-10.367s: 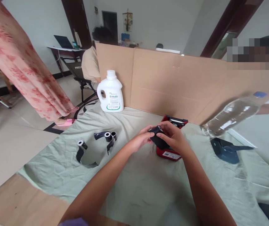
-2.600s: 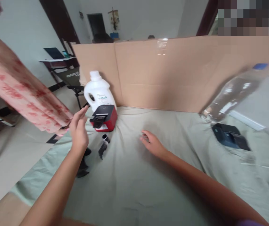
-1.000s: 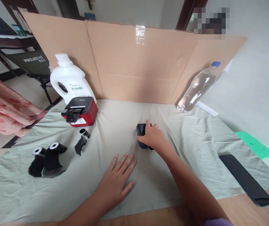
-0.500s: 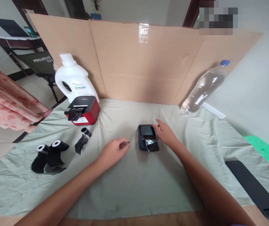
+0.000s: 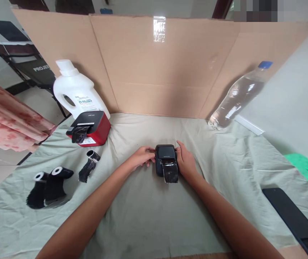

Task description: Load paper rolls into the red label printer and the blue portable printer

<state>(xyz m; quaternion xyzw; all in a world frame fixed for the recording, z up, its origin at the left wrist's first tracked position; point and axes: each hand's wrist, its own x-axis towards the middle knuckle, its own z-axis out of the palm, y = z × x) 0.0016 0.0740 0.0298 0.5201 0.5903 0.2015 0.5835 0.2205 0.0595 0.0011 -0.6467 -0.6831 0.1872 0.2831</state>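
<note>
A small black label printer (image 5: 159, 167) stands on the cloth in front of me, and a glossy black strip (image 5: 170, 171) hangs from its front. My left hand (image 5: 143, 157) has its fingers bent against the printer's left side. On the right side, my right hand (image 5: 186, 160) presses the casing, with its index finger pointing up past the top corner. Together the two hands grip the printer between them. The fingertips on the far sides are partly hidden.
At left are a red and black printer (image 5: 100, 131), a white detergent bottle (image 5: 78, 90), and black rolls (image 5: 55, 185) with a smaller roll (image 5: 88, 166). A cardboard screen (image 5: 164, 68) closes the back. A clear bottle (image 5: 237, 99) leans right; a black phone-like slab (image 5: 294, 219) lies near the front.
My left hand has moved right to meet the printer's left side. My right hand has closed in on its right side. The printer has turned slightly, and its strip now hangs straighter. The camera view has shifted.
</note>
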